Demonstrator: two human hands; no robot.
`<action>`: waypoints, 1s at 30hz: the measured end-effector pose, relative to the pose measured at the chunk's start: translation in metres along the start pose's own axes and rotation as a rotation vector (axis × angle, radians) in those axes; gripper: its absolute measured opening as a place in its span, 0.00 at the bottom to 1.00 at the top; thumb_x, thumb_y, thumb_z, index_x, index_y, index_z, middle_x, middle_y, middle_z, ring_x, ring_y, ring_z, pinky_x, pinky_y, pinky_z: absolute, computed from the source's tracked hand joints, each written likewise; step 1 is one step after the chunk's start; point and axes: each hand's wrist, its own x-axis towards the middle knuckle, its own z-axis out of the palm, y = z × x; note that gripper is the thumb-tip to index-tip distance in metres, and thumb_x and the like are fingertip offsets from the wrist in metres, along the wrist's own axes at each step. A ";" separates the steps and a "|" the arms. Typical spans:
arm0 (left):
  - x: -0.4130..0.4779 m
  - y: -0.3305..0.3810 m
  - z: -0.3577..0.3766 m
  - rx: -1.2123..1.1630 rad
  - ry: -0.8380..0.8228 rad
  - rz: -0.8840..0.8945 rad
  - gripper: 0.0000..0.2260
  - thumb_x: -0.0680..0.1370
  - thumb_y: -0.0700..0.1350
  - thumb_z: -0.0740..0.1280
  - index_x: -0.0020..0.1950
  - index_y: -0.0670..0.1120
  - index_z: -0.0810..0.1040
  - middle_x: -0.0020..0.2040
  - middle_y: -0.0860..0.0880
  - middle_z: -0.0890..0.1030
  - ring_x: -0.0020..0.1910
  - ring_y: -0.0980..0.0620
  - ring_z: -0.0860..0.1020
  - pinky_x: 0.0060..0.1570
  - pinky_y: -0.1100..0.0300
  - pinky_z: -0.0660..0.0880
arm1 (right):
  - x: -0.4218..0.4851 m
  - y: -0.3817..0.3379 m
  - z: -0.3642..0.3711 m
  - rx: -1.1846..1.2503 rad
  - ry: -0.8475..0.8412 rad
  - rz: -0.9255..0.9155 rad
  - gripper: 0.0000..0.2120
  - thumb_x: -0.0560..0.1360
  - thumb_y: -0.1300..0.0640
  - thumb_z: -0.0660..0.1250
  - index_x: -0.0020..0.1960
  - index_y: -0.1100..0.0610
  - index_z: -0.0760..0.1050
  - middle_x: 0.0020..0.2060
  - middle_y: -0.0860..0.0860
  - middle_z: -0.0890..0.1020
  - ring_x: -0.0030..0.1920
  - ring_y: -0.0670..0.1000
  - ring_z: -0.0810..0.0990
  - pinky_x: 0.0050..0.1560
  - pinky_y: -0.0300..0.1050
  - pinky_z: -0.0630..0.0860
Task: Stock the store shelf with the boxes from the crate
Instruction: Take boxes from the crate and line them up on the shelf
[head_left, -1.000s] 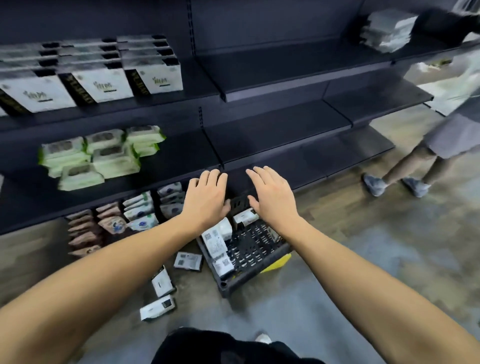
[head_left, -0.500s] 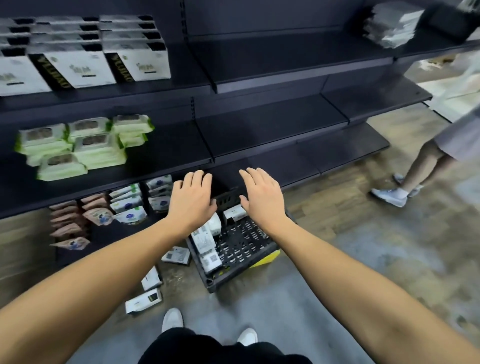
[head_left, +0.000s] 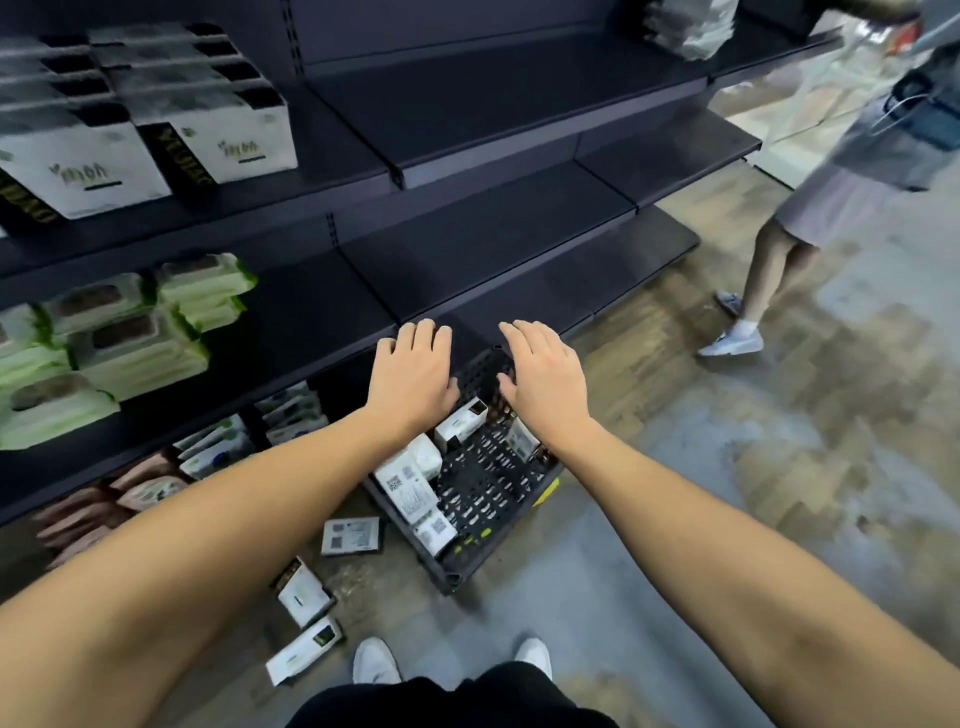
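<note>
Fronting dark shelves (head_left: 493, 249), the crate (head_left: 480, 483) sits on mottled floor (head_left: 727, 519).

- Even, soft indoor light; brightest at the upper right.
- Wide-angle bending curves the shelf (head_left: 467, 244) edges.
- Motion blur smears the white cartons (head_left: 156, 119) upper left.
- The floor (head_left: 779, 467) looks blotchy.
</note>
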 end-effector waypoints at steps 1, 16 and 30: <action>0.002 -0.004 0.003 -0.007 -0.006 0.008 0.24 0.73 0.54 0.68 0.64 0.43 0.70 0.62 0.44 0.73 0.59 0.43 0.72 0.51 0.49 0.70 | 0.002 -0.002 0.001 -0.009 0.005 0.008 0.33 0.67 0.52 0.76 0.70 0.55 0.71 0.66 0.51 0.76 0.68 0.55 0.73 0.61 0.51 0.74; 0.001 -0.025 0.092 -0.066 -0.168 -0.036 0.23 0.74 0.53 0.67 0.65 0.43 0.70 0.63 0.44 0.73 0.60 0.43 0.73 0.53 0.47 0.72 | 0.004 -0.010 0.083 -0.013 -0.219 -0.084 0.39 0.64 0.50 0.79 0.71 0.56 0.69 0.67 0.53 0.75 0.69 0.57 0.71 0.62 0.53 0.73; -0.052 -0.076 0.227 0.033 -0.292 -0.278 0.28 0.72 0.53 0.70 0.68 0.42 0.70 0.66 0.43 0.72 0.65 0.41 0.71 0.57 0.46 0.72 | -0.017 -0.034 0.263 0.046 -0.453 -0.401 0.41 0.65 0.48 0.79 0.73 0.56 0.66 0.69 0.54 0.72 0.71 0.58 0.68 0.66 0.55 0.70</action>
